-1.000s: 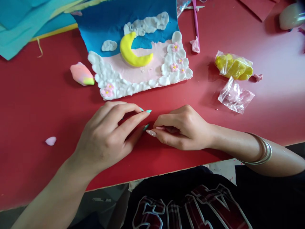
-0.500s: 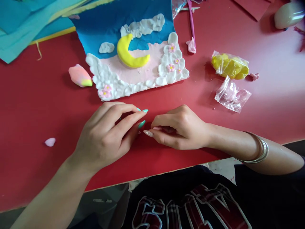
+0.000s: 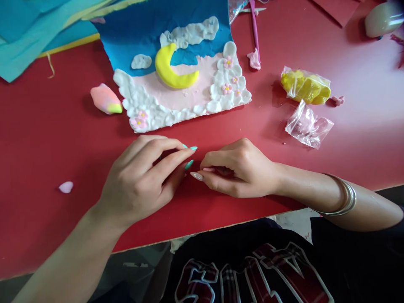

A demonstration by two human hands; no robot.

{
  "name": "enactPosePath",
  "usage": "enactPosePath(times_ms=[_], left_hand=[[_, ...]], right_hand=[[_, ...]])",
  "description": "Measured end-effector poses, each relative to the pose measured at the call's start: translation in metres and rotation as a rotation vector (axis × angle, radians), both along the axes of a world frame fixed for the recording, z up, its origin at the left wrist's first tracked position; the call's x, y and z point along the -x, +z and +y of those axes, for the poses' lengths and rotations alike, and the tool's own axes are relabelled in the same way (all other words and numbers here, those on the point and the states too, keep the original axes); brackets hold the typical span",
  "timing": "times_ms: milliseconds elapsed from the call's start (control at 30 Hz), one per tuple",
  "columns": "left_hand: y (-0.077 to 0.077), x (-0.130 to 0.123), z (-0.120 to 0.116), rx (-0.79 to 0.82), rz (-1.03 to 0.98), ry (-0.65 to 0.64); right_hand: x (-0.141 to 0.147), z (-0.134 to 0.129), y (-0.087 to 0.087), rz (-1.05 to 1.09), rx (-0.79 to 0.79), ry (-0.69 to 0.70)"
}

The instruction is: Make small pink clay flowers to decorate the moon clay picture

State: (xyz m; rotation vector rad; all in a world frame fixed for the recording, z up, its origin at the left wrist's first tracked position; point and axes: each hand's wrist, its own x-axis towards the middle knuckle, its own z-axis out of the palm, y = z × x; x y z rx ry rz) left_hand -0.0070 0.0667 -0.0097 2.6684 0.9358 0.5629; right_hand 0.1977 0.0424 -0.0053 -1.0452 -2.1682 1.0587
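My left hand hovers low over the red table, its fingers bent and the thumb tip apart from the index tip. Nothing shows in that gap. Facing it, my right hand is closed, thumb against curled fingers; a hint of pink shows between them, too hidden to name. Just beyond both hands lies a clay picture with a blue sky, a pink lower area and a white bumpy border. A yellow clay moon sits on it, along with white clouds and small pink flowers.
Left of the picture is a peach-and-yellow clay lump; a small pink clay piece lies nearer. At right are bagged yellow clay, a clear bag with pink clay and a purple tool. Teal sheets cover the far left.
Both hands keep almost the same pose and place. The whole view shifts very slightly; nothing is visibly taken up or let go.
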Motion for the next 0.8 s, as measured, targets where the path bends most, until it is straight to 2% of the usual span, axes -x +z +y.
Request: enactPosePath(times_ms=[800], left_hand=[[0.0004,-0.0002,0.0,0.005,0.0,0.008]], right_hand=[[0.0002,-0.0001,-0.0001,-0.02,-0.013,0.007]])
